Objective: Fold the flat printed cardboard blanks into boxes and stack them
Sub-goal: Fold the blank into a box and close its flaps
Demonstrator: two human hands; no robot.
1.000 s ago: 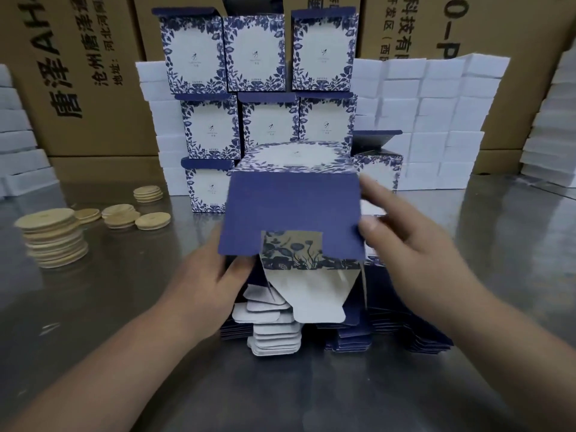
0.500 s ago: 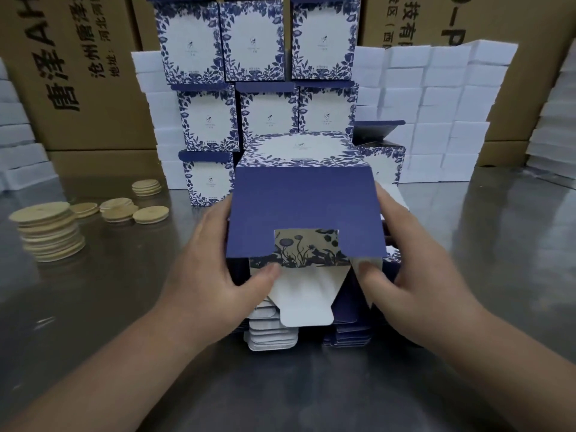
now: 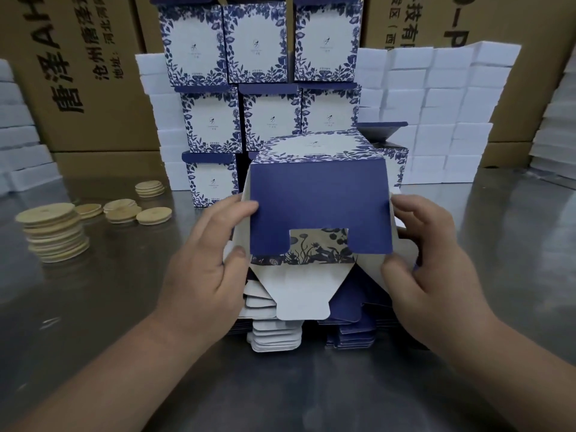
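Both hands hold a half-formed printed box (image 3: 318, 194) above the flat blanks (image 3: 274, 335) near the steel worktop's (image 3: 93, 307) front edge. The left hand (image 3: 205, 263) and right hand (image 3: 433, 263) each grip a side flap (likely to tuck the bottom shut).

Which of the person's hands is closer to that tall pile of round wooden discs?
Left. The left hand grips the half-folded box on the side toward the wooden discs; the right hand grips its opposite side.

The left brown carton (image 3: 93, 126) reads "唐泽AH", "沧州唐泽", "地址" (all sideways); the right carton (image 3: 514, 23) shows "技有", "–P".
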